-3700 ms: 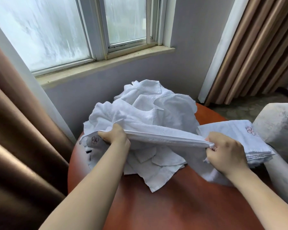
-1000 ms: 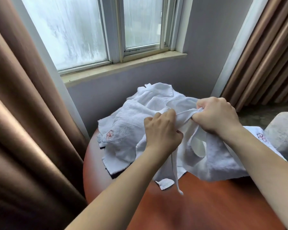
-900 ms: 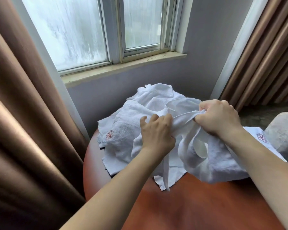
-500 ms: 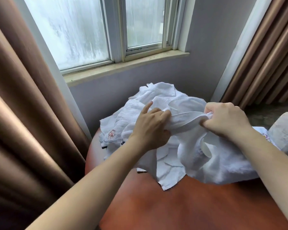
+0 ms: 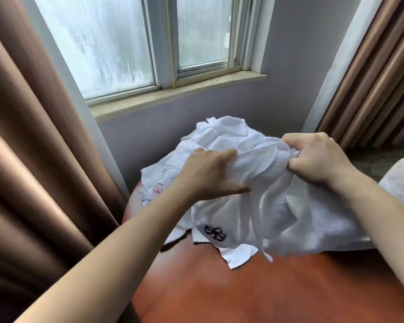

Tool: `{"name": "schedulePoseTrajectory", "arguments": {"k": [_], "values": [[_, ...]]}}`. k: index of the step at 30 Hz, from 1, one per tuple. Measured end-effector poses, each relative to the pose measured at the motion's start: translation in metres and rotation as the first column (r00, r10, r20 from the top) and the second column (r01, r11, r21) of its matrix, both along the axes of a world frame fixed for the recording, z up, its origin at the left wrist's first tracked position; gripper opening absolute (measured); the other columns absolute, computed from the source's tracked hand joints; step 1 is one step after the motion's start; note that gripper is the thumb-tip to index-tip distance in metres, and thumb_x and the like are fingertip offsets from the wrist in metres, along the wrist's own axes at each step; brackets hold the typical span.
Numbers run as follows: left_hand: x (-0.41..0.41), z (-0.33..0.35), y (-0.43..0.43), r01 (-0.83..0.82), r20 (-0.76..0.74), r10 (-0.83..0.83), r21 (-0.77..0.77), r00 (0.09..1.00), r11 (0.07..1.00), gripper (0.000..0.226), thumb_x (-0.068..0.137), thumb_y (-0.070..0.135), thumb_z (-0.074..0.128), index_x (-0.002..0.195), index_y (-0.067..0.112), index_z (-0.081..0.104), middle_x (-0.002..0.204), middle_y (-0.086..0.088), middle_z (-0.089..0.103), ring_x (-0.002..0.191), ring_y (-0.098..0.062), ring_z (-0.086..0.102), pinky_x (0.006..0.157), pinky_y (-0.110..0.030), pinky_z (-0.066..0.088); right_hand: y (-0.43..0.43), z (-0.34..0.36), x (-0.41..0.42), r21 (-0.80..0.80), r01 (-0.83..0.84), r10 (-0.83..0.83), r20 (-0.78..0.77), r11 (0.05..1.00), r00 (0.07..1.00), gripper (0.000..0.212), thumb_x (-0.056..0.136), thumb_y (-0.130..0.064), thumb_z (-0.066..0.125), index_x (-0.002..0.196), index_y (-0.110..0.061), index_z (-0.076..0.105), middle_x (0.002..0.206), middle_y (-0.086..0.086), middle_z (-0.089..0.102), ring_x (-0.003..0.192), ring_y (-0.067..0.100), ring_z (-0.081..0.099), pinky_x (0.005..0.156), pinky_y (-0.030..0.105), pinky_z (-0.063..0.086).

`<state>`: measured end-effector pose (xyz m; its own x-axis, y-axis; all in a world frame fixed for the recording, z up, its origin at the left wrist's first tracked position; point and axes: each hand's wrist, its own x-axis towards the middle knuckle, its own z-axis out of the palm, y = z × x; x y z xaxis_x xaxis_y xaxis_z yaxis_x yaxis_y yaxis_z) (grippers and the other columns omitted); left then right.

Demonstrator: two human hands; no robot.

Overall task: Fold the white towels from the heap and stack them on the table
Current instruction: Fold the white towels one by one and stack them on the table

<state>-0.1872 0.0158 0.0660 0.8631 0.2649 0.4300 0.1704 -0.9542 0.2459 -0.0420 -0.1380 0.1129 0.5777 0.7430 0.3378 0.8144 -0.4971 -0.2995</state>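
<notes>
My right grip [image 5: 320,159] is fisted on the towel [image 5: 261,173], lifted over the heap [image 5: 219,134] on the worktop [image 5: 243,287], left grip [image 5: 210,173] pinching it loosely, so best slide left and stretch it taut.

We find no words, numbers or brand names that we can read. The only marks are stitched emblems: a dark, flower-shaped emblem [image 5: 215,233] low on the lifted towel [image 5: 254,180], and a reddish flower emblem [image 5: 158,189] on a towel at the left edge of the heap [image 5: 219,131]. Just beside the reddish one we see a faint bluish mark [image 5: 143,197] that may be lettering, but it is too small and blurred for us to make out.
</notes>
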Motion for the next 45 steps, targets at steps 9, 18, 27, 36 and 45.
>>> {"name": "schedulePoseTrajectory", "arguments": {"k": [9, 18, 27, 36, 45], "values": [[-0.01, -0.019, 0.0, -0.289, -0.187, 0.266, -0.11, 0.946, 0.951, 0.035, 0.078, 0.033, 0.067, 0.099, 0.019, 0.042, 0.08, 0.002, 0.054, 0.078, -0.029, 0.053, 0.058, -0.032, 0.032, 0.004, 0.005, 0.006, -0.059, 0.248, -0.25, -0.044, 0.967, 0.967, 0.012, 0.066, -0.024, 0.047, 0.07, -0.015, 0.053, 0.071, 0.008, 0.048, 0.078, 0.036, 0.043, 0.069, 0.034, 0.034], [-0.005, -0.045, -0.032, -0.024, 0.409, -0.08, 0.243, 0.909, 0.97, 0.028, 0.078, -0.004, 0.045, 0.091, 0.02, 0.043, 0.121, -0.007, 0.042, 0.066, -0.028, 0.056, 0.043, -0.023, 0.02, 0.005, 0.013, 0.01, 0.18, 0.307, -0.268, -0.213, 0.935, 0.94, 0.017, 0.075, -0.013, 0.048, 0.081, -0.003, 0.06, 0.079, 0.019, 0.059, 0.086, 0.041, 0.053, 0.067, 0.035, 0.039], [0.012, -0.056, -0.074, -0.25, 0.294, 0.274, -0.118, 0.915, 0.961, 0.024, 0.07, 0.041, 0.064, 0.075, 0.018, 0.064, 0.098, -0.001, 0.055, 0.074, -0.023, 0.059, 0.049, -0.021, 0.03, 0.017, 0.013, 0.004, 0.302, 0.338, -0.143, -0.521, 0.891, 0.841, 0.017, 0.056, -0.021, 0.045, 0.062, -0.012, 0.057, 0.061, 0.002, 0.048, 0.064, 0.02, 0.044, 0.059, 0.032, 0.038], [0.001, -0.063, -0.022, -0.108, 0.081, 0.116, -0.093, 0.99, 0.99, 0.022, 0.095, 0.024, 0.056, 0.087, 0.006, 0.066, 0.092, -0.012, 0.06, 0.08, -0.035, 0.06, 0.062, -0.031, 0.032, -0.009, -0.013, 0.031, 0.211, 0.319, -0.123, -0.626, 0.924, 0.77, 0.011, 0.054, -0.022, 0.062, 0.055, -0.014, 0.055, 0.064, 0.009, 0.051, 0.063, 0.02, 0.047, 0.058, 0.037, 0.042], [-0.012, -0.06, 0.015, -0.049, 0.195, 0.023, 0.132, 0.981, 0.99, 0.011, 0.092, 0.015, 0.045, 0.086, 0.016, 0.037, 0.064, -0.01, 0.049, 0.038, -0.033, 0.045, 0.033, -0.028, 0.028, -0.031, -0.037, 0.038, 0.039, 0.264, -0.227, -0.402, 0.964, 0.887, 0.02, 0.075, -0.021, 0.074, 0.067, -0.01, 0.059, 0.069, 0.008, 0.058, 0.075, 0.027, 0.052, 0.063, 0.033, 0.039]]}}
